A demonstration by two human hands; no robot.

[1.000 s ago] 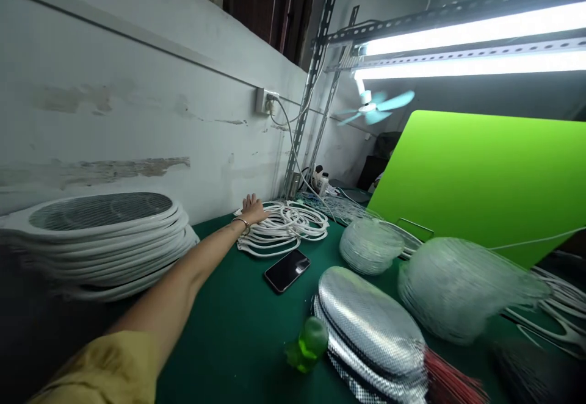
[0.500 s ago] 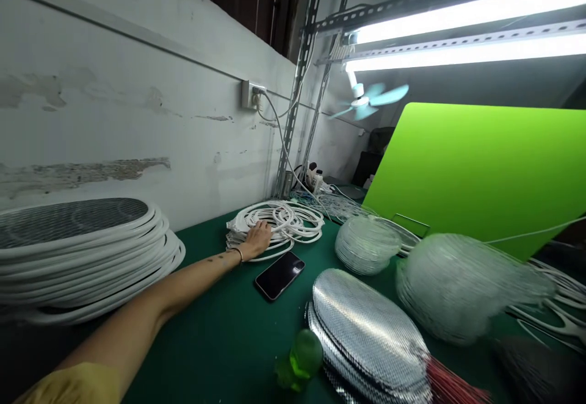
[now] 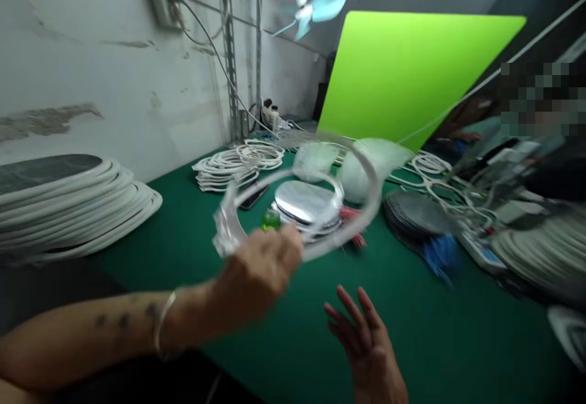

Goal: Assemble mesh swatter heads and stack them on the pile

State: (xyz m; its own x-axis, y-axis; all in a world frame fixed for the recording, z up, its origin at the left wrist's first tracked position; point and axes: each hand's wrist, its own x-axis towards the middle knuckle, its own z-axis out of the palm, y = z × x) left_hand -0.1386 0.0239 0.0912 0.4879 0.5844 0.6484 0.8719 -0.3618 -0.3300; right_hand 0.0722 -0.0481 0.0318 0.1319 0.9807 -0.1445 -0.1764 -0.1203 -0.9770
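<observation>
My left hand (image 3: 263, 266), with a bracelet on its wrist, is closed on a white plastic oval frame (image 3: 373, 187), blurred by motion and held above the table. Through the frame's opening show a stack of silvery mesh ovals (image 3: 304, 201) with red strands and a small green object (image 3: 270, 219). My right hand (image 3: 366, 337) hovers lower right with spread fingers and holds nothing. Behind the held frame lies a pile of white frames (image 3: 233, 163), with a dark phone (image 3: 253, 196) in front of it, partly covered.
At the left rises a stack of white-rimmed mesh ovals (image 3: 68, 209). Clear mesh bundles (image 3: 373, 163) lie in front of a bright green board (image 3: 403, 74). Dark mesh with blue strands (image 3: 419, 215) and a pale stack (image 3: 549, 251) are on the right. A person (image 3: 540, 105) is beyond.
My left hand has come back from the pile of frames with a white frame in its grip. My right hand has entered view. The camera has turned down and right.
</observation>
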